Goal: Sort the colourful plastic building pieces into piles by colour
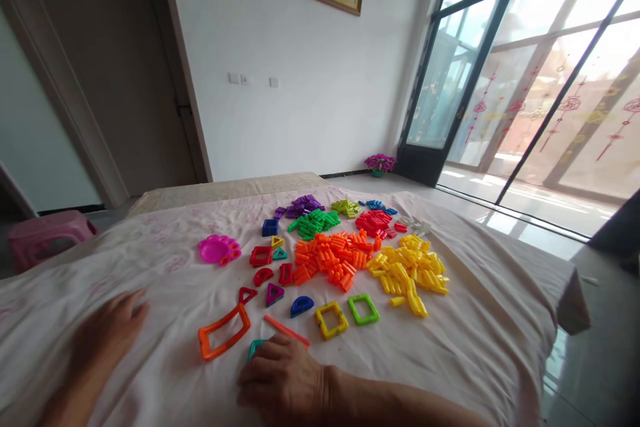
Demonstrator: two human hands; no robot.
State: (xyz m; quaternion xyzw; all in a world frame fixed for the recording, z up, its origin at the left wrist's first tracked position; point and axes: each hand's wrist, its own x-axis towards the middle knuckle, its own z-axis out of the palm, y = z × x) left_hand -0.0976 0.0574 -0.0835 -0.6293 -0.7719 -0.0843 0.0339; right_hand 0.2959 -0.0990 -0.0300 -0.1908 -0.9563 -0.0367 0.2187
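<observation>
My left hand [110, 327] lies on the cloth at the left, fingers stretched out, holding nothing. My right hand [283, 370] is low in the middle, its fingers curled down over a teal magnetic tile [255, 349]; most of that tile is hidden beneath it. Just beyond the knuckles lies a thin red-orange stick [287, 331]. Between my hands is a large curved orange frame tile [224, 332]. Around them lie a blue half-round tile [302, 306], a yellow square tile [331, 319], a green square tile [364, 309], a purple triangle [274, 294] and a red triangle [247, 295].
Heaps of orange sticks [333, 257], yellow sticks [413, 270], green sticks [314, 223] and red sticks [374, 223] cover the far middle of the cloth [165, 320]. A magenta plate-like piece [218, 249] lies left of them. A pink stool [50, 233] stands at far left.
</observation>
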